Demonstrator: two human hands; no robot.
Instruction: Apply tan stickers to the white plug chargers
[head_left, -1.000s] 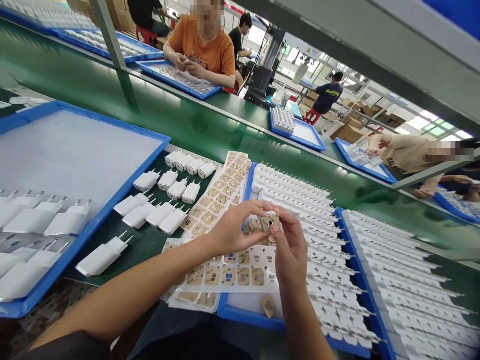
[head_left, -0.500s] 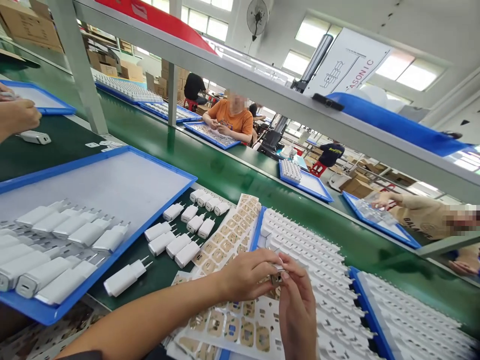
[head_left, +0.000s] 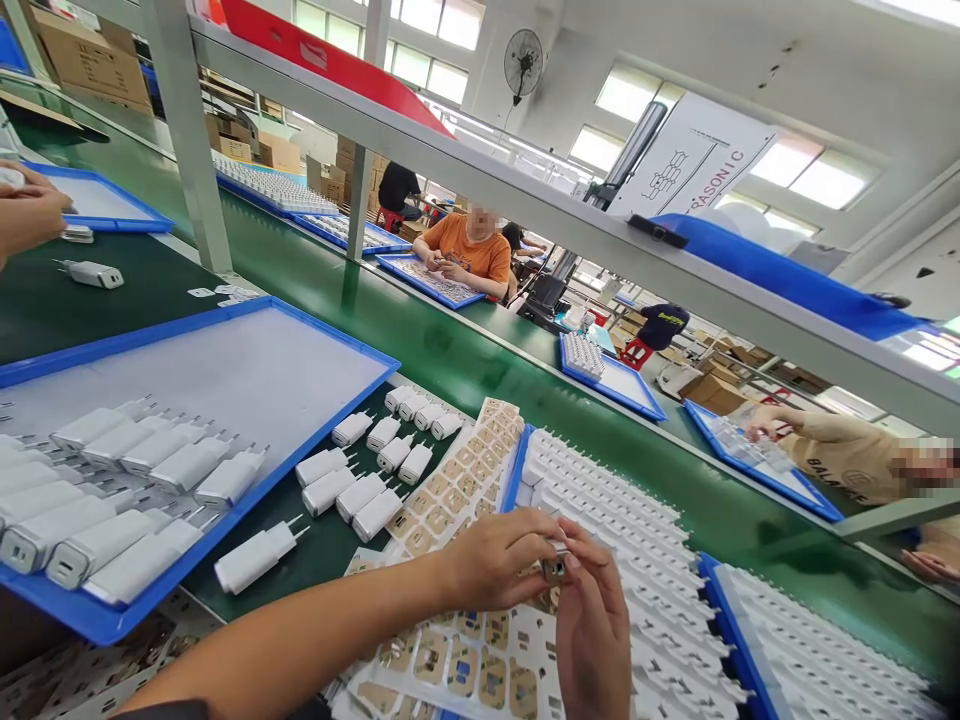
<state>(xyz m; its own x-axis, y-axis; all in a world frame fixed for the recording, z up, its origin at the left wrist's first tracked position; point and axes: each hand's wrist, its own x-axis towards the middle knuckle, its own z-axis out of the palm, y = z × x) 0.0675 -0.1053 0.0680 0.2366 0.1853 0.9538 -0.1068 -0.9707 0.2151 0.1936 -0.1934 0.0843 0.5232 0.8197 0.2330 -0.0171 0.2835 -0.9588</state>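
Observation:
My left hand (head_left: 499, 555) reaches in from the lower left above the sticker sheets, its fingers pinched on a small white charger (head_left: 555, 568). Most of that charger is hidden by fingers; its port end faces me. From the other side, my right hand (head_left: 592, 610) closes on the same piece with thumb and fingertips. Below the hands lie sheets of tan, die-cut stickers (head_left: 491, 675). A tray of white parts in tight rows (head_left: 622, 530) sits just beyond. Several white plug chargers (head_left: 360, 495) stand left of the sheets, and one charger (head_left: 259, 556) lies nearer me.
To the left, a blue-rimmed tray (head_left: 315, 340) bears more chargers. Another packed tray (head_left: 817, 630) is at the right. A green conveyor belt (head_left: 480, 370) runs behind, under a grey metal frame (head_left: 480, 165). A co-worker's hands (head_left: 30, 210) show at far left; other people sit across the belt.
The view has shifted slightly, so the surroundings sit a little lower and further right. Both my hands keep their hold on the charger. At far left the co-worker's hands have moved a little.

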